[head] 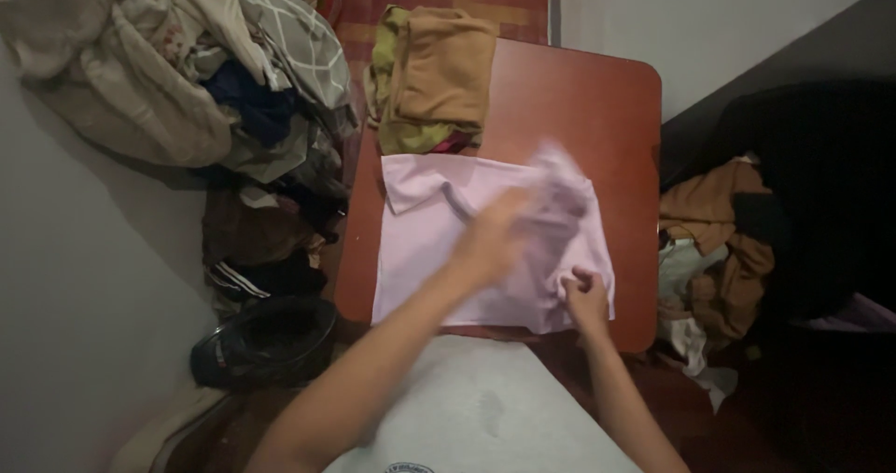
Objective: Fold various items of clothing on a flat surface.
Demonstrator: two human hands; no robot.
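Pink shirt (448, 249): flat on red table (579, 109), partly folded, collar showing. Left hand (495, 240), blurred, lifts a sleeve across; right hand (586, 291) pinches the lower edge. Folded brown stack (439, 72) beyond; unfolded heaps left (177, 72) and right (719, 240).

A reddish-brown surface (597, 100) with rounded corners carries a pale pink shirt (439, 249) spread flat near its front edge, and a folded stack of tan and olive clothes (434, 76) at its far left corner
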